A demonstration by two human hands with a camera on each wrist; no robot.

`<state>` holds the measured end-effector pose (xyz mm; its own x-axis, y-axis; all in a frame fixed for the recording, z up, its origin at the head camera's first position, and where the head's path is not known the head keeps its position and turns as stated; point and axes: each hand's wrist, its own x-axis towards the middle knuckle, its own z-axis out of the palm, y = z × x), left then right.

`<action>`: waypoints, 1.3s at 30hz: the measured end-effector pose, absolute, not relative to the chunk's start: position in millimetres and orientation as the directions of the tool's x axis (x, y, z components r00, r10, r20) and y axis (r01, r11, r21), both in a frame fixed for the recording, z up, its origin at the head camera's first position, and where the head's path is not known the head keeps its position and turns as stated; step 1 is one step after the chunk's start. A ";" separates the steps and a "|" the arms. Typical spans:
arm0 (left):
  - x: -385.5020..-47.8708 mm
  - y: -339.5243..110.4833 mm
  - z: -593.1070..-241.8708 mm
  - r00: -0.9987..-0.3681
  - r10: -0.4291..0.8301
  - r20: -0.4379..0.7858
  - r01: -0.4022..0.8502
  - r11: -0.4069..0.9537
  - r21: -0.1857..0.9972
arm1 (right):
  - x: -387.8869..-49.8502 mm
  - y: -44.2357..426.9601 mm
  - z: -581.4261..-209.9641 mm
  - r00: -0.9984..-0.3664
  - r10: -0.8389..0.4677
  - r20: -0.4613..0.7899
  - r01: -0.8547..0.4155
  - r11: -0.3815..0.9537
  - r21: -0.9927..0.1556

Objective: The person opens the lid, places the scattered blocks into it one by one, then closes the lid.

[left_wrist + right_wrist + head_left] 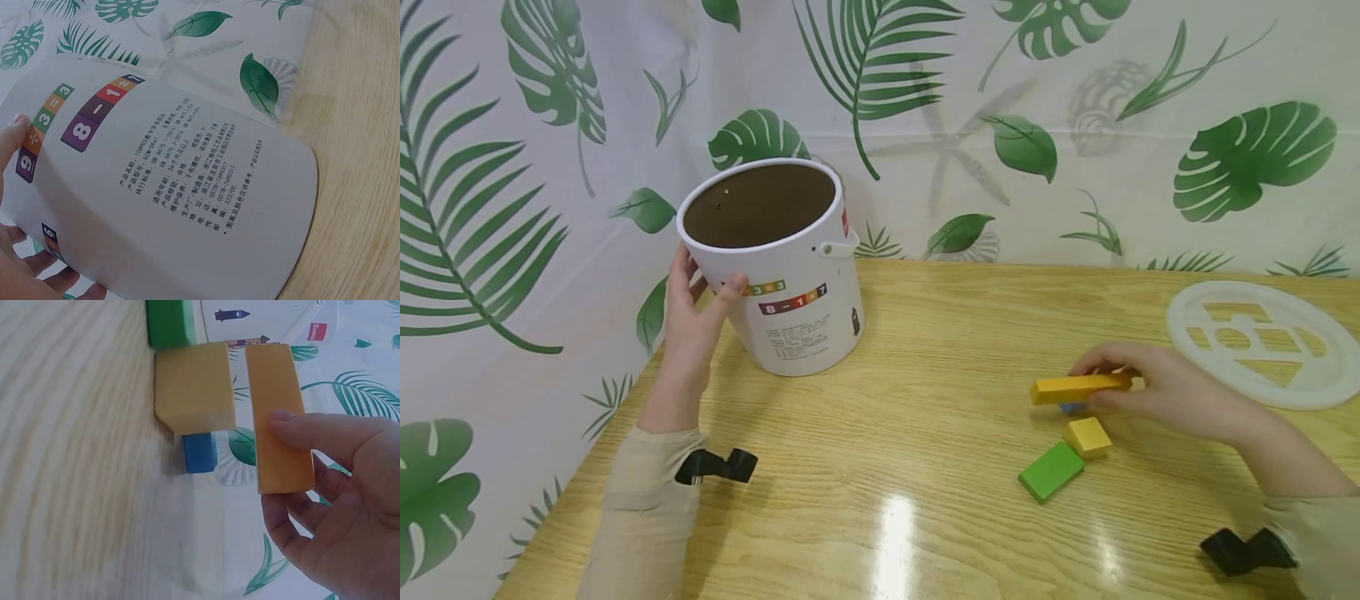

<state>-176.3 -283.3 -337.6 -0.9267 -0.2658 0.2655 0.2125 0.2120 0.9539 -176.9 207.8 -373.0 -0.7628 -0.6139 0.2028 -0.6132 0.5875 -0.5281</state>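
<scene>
A white bucket [805, 333] with a dark interior stands at the back left of the table, printed with coloured sums and small text. My left hand [691, 333] holds its near left side, thumb on the front and fingers spread round the wall. On the right, my right hand [1172, 396] pinches a long orange block [1063, 390] between thumb and fingers, raised above the table. Below it lie a yellow cube [1087, 438] and a green rectangular block [1051, 472], close together. A blue block [200, 453] is mostly hidden under the orange one in the head view.
A translucent white round lid [1333, 362] with shape cut-outs lies on the table at the far right. A leaf-patterned curtain [910, 200] hangs along the back and left edges of the wooden table [925, 417].
</scene>
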 end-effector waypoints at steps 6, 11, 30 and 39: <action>-176.1 -282.7 -336.9 -0.926 -0.262 0.272 0.219 0.214 0.952 | -177.5 199.2 -367.3 -0.772 -0.604 0.197 -0.603 0.597 -0.530; -176.7 -282.8 -337.0 -0.926 -0.264 0.270 0.213 0.222 0.951 | -178.6 189.1 -360.8 -0.766 -0.608 0.210 -0.613 0.590 -0.526; -176.6 -283.0 -336.9 -0.927 -0.270 0.260 0.202 0.224 0.953 | -184.7 149.6 -337.0 -0.711 -0.662 0.237 -0.655 0.500 -0.566; -177.0 -283.1 -337.0 -0.927 -0.265 0.264 0.208 0.222 0.953 | -185.1 130.8 -325.8 -0.697 -0.669 0.256 -0.665 0.471 -0.579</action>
